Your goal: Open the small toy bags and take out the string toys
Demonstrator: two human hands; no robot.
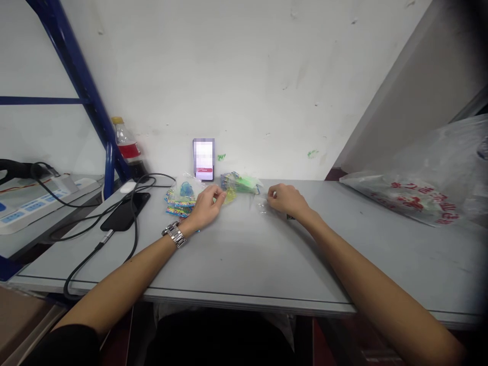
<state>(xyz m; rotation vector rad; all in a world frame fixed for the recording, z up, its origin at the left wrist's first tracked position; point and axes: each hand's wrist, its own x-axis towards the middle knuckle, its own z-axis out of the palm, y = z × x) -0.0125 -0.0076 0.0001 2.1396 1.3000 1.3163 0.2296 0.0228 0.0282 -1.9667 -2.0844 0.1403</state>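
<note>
Grey tabletop (244,264) is filling the lower part of the view, and both bare forearms are reaching across it toward the wall. The left hand (204,206), with a metal watch (174,234) on its wrist, is lying over the edge of a pile of colourful packets (182,195); its fingers are curled and seem to be pinching a small yellowish clear packet (230,195), though the grip itself is too small to make out for certain. The right hand (286,199) is resting just right of that, fingers bent down onto a clear plastic sleeve (262,205) lying flat on the table; whether it is actually gripping the sleeve cannot be told. Between and behind the hands, a second heap of green and blue packets (241,183) is sitting near the wall.

A lit phone (203,159) is leaning upright against the wall, its screen blurred and unreadable. A dark phone (125,211) is lying face up at the left with black cables (95,223) looping around it. A cola bottle (127,147) with a red label and yellow cap is standing by a blue rack post (109,168); its label is too small to read. At the right, a plastic bag (415,195) is showing red printed characters that are not legible.
</note>
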